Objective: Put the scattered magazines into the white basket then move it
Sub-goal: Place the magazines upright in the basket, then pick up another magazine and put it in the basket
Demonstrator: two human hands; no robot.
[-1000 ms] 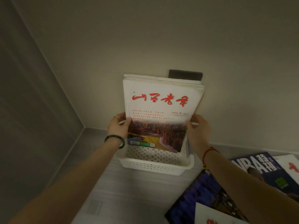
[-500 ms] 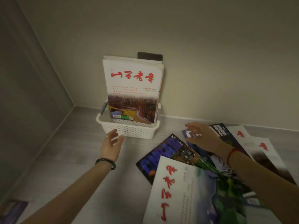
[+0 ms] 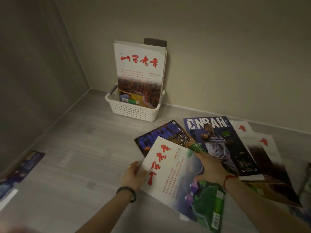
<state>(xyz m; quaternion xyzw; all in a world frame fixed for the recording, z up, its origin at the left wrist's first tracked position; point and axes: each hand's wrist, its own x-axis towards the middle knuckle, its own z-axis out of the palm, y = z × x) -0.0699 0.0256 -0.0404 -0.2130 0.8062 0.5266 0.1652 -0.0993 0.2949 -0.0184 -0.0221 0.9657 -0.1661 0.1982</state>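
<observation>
The white basket stands on the floor against the back wall, with several magazines upright in it, a white cover with red characters in front. Nearer me, more magazines lie scattered and overlapping: a white one with red characters and a green picture on top, a dark blue one beneath it, an NBA issue and white ones to the right. My left hand touches the top magazine's left edge, fingers relaxed. My right hand rests flat on its right side, fingers straight.
Walls meet in a corner left of the basket. Another blue magazine lies on the floor by the left wall. A dark plate on the back wall shows behind the basket's magazines.
Both hands let go of the magazines standing in the basket and came back and down. They now touch the white magazine on the floor; the view has dropped lower.
</observation>
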